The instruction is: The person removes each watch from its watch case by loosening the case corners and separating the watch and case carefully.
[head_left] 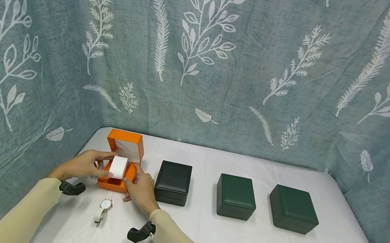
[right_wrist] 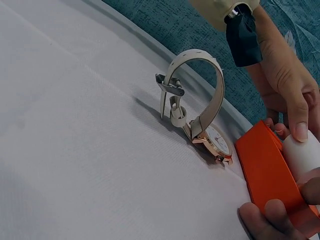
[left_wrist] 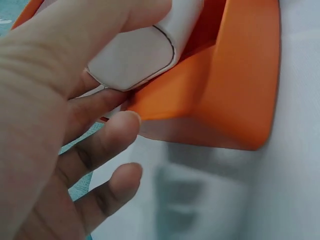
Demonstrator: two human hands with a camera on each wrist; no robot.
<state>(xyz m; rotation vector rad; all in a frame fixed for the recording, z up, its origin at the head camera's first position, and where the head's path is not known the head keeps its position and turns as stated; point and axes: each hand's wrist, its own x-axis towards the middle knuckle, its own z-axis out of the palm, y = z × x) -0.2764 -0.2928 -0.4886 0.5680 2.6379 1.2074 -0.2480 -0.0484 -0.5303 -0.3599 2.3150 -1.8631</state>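
Note:
An orange watch box [head_left: 108, 185] stands at the left of the table, its lid raised at the back. My left hand [head_left: 85, 163] pinches a white watch cushion [head_left: 118, 167] between thumb and fingers, tilted partly inside the box. In the left wrist view the cushion's end face [left_wrist: 132, 60] shows a dark outline, and the lower fingers spread loose. My right hand [head_left: 143, 192] grips the box's right side, with fingertips [right_wrist: 252, 217] on its outer wall. In front of the box lies a watch [head_left: 105, 206] with a pale strap [right_wrist: 220, 85] buckled into a loop and a rose-gold case.
To the right of the orange box stand a closed black box [head_left: 172, 182] and two closed dark green boxes, one nearer [head_left: 236, 196] and one farther right [head_left: 294, 209]. A white cloth [head_left: 198, 242] covers the table. Patterned blue-green curtains [head_left: 234, 115] enclose its back and sides.

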